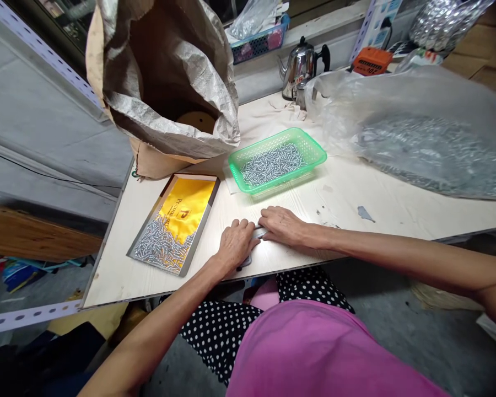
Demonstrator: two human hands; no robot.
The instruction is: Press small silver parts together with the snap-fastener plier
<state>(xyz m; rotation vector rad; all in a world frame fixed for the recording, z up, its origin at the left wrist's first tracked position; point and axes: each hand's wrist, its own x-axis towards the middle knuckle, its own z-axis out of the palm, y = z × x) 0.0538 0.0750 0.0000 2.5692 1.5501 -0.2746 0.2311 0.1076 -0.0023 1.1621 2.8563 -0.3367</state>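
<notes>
My left hand [235, 242] and my right hand [281, 225] lie side by side near the front edge of the pale wooden table [355, 198]. Both are curled over a small flat silvery packet [257, 234] that shows only between them. A dark bit sticks out under my left hand at the table edge. Left of my hands lies a yellow box lid [188, 212] with a heap of small metal screws [159, 248] in its near end. Behind my hands stands a green plastic basket [310, 146] with more screws in it.
A big open paper sack [169, 82] stands at the table's back left. A large clear plastic bag of screws [430, 143] covers the right side. A steel kettle [300, 66] and an orange device [371, 60] stand at the back. My lap is below the table edge.
</notes>
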